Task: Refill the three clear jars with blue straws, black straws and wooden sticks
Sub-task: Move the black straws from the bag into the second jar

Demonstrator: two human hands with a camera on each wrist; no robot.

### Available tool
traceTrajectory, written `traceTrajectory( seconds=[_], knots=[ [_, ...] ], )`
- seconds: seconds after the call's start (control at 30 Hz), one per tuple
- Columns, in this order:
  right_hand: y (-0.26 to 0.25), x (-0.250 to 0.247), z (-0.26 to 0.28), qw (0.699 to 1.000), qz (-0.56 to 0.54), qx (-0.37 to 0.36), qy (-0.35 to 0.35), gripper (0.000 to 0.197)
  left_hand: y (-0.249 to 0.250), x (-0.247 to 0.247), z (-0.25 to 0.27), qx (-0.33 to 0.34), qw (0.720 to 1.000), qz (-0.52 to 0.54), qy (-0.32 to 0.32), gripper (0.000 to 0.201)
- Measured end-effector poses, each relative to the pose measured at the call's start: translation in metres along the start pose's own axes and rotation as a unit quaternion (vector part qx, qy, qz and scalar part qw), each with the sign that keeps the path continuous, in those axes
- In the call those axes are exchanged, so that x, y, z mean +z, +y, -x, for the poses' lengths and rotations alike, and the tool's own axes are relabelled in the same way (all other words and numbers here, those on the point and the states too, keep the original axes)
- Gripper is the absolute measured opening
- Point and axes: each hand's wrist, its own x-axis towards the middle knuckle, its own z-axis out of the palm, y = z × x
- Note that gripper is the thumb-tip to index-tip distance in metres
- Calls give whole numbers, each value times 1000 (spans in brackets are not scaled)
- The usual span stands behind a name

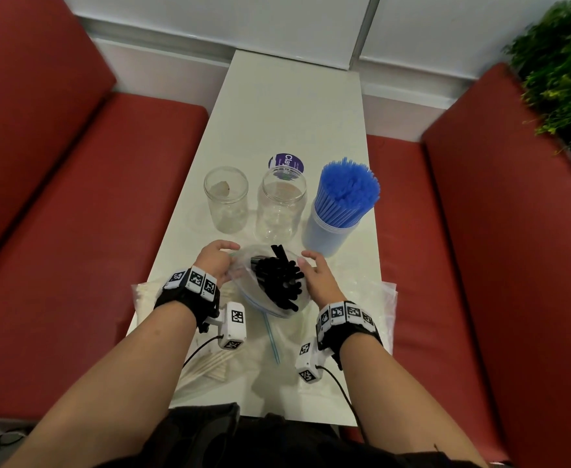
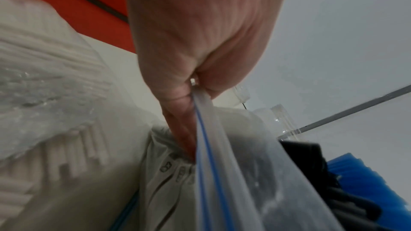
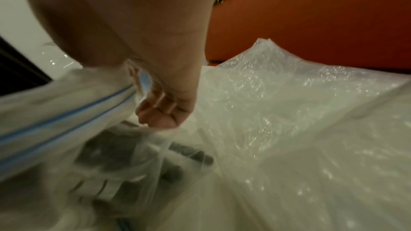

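Observation:
A clear zip bag [image 1: 243,282] full of black straws [image 1: 279,282] stands open in front of me on the white table [image 1: 277,113]. My left hand [image 1: 216,260] pinches the bag's left rim; the left wrist view shows the zip strip [image 2: 201,111] caught between thumb and fingers. On the other side my right hand [image 1: 314,268] grips the right rim, fingers [image 3: 160,111] curled on the plastic. Behind the bag stand two empty clear jars [image 1: 226,197] [image 1: 280,204] and a third jar [image 1: 328,231] packed with blue straws [image 1: 346,194]. Wooden sticks [image 1: 206,364] lie bagged under my left forearm.
A purple round lid [image 1: 286,162] lies behind the middle jar. A crumpled empty plastic bag [image 1: 383,298] covers the table's right front. Red bench seats [image 1: 91,231] flank the narrow table, with a white wall beyond and a green plant [image 1: 561,69] at the right.

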Motion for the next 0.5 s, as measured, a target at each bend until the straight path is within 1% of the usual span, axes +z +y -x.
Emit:
traceTrajectory(
  seconds=[0.07,0.1,0.17,0.23,0.27,0.3,0.33,0.4,0.43,0.5],
  knots=[
    [-4,-10,4,997,8,61,-36,46,1,-2,-3,-6,1000,13,13,41],
    [-6,-14,6,994,-10,88,-57,47,2,-2,-5,-8,1000,21,15,42],
    [-12,-19,9,985,-87,120,-93,38,6,-2,-9,-16,999,30,5,44],
    [-15,-20,10,972,-179,104,-112,25,11,2,-8,-25,999,42,-3,43],
    [-15,-19,9,968,-207,90,-110,30,14,3,-7,-27,999,45,-8,42],
    [-15,-19,7,966,-222,79,-105,38,17,5,-5,-29,999,39,-18,41],
    [-14,-19,5,966,-229,68,-98,45,20,7,-3,-30,999,14,-32,42],
    [-13,-19,3,967,-237,57,-72,52,22,8,-2,-15,995,-80,-58,46],
    [-11,-19,1,967,-241,58,-56,55,23,7,-2,1,989,-130,-75,47],
    [-7,-17,-3,967,-247,56,-21,60,23,5,1,50,967,-217,-121,50]
  ],
)
